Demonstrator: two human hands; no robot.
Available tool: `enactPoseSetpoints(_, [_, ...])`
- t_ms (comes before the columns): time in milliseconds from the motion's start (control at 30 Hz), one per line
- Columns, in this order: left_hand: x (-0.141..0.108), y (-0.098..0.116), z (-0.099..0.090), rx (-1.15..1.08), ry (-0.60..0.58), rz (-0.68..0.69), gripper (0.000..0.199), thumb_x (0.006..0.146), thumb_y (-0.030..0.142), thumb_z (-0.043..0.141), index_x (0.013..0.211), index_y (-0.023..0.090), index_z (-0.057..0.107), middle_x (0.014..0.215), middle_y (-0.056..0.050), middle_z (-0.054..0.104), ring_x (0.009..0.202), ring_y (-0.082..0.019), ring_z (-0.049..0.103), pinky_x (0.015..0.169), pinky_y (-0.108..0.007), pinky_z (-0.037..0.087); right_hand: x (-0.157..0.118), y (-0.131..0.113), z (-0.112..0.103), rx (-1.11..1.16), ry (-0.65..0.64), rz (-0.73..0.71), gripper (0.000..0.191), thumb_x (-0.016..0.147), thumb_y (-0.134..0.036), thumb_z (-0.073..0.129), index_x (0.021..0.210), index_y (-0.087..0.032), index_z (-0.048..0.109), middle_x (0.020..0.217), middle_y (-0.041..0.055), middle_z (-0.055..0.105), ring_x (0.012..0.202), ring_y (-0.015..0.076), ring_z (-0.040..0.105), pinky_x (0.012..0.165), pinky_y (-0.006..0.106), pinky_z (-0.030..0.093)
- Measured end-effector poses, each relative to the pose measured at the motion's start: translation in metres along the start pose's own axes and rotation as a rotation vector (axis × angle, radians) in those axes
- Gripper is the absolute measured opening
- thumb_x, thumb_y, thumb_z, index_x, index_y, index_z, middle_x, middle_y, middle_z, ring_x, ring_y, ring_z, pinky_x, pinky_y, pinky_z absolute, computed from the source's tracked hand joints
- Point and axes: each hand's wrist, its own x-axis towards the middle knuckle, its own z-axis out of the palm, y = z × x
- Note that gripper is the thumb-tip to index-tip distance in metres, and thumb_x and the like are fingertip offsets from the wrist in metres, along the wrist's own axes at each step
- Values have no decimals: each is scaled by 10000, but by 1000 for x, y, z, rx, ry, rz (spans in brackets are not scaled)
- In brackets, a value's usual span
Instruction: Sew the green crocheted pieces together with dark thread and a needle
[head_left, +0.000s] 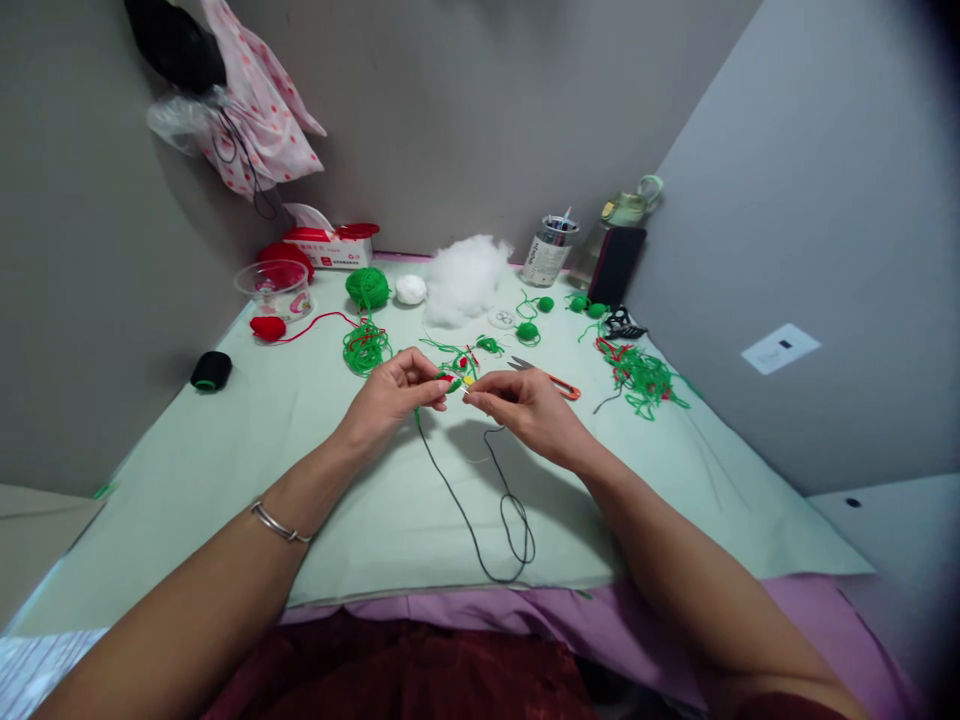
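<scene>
Near the middle of the table, my left hand (394, 392) pinches a small red and green crocheted piece (453, 384) between thumb and fingers. My right hand (529, 408) is closed on a thin, shiny needle (465, 390), whose tip meets the piece; most of it is hidden by the fingers. A dark thread (457, 498) runs down from below the left hand, loops on the table and rises toward the right hand. Just beyond the hands lie green and red yarn scraps (465, 362) and something small and yellow. Orange-handled scissors (564, 386) lie partly behind my right hand.
Behind are a green yarn ball (367, 288), white stuffing (471, 280), a pen jar (549, 252) and a phone (619, 265) leaning on a bottle. Tangled yarn (643, 380) lies right; a black thread spool (211, 371) and a plastic tub (277, 292) stand left. Walls enclose the table.
</scene>
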Motion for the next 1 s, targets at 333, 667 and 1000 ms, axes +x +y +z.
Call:
enactPoseSetpoints(333, [-2, -1, 3, 7, 17, 63, 253, 749, 276, 813, 798, 177, 585, 734, 27, 648, 670, -123, 670, 704, -279, 517, 1, 0, 1, -25, 22, 5, 255, 909, -326, 617, 816, -113, 722, 561, -49, 408, 520, 69, 312, 507, 249, 224])
enactPoseSetpoints(667, [-5, 8, 4, -189, -19, -111, 243, 749, 257, 820, 819, 168, 605, 720, 35, 626, 689, -107, 641, 738, -275, 547, 2, 1, 1, 33, 25, -105, 255, 919, -344, 609, 868, -122, 722, 629, -24, 492, 557, 78, 358, 513, 240, 271])
enactPoseSetpoints(1000, [-3, 7, 1, -327, -81, -199, 252, 738, 228, 832, 842, 150, 617, 741, 13, 650, 679, -96, 640, 699, -240, 549, 7, 12, 2, 198, 28, -123, 221, 862, -376, 684, 883, -165, 748, 740, 15, 628, 624, 100, 474, 564, 241, 385])
